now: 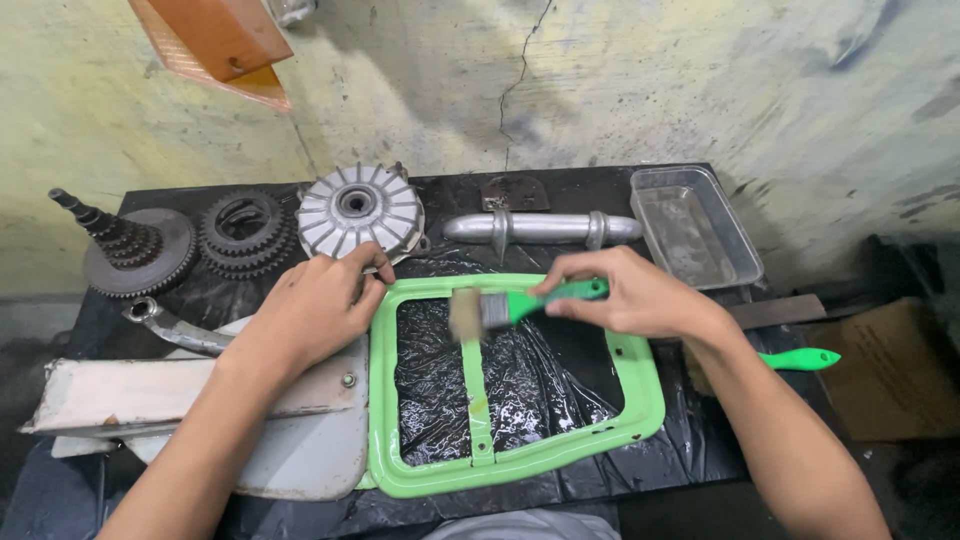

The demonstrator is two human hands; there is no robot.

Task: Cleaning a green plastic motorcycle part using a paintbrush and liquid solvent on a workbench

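Right hand (pixel 640 298) pinches green-handled flat paintbrush (pixel 500 308), bristles over glossy green rectangular metal frame (pixel 645 385), tabletop centre. Left hand (pixel 315 310), fingers curled, grips frame's 10 o'clock corner. Ribbed grey drum (pixel 358 207) at 11 o'clock.

Brush bristles (pixel 463 314) motion-blurred; contact w/ green frame (pixel 640 385) can't be confirmed. Brush handle (pixel 570 292) mostly hidden in right hand (pixel 630 298). Left hand (pixel 315 310) covers frame's top-left corner; fingertips out of sight. Second green handle (pixel 800 358) partly behind right forearm, its head unseen. Orange object (pixel 215 40) cut by top edge. Grey panel (pixel 300 450) partly under left forearm. Cardboard (pixel 885 370) in dim shadow, detail unreadable.
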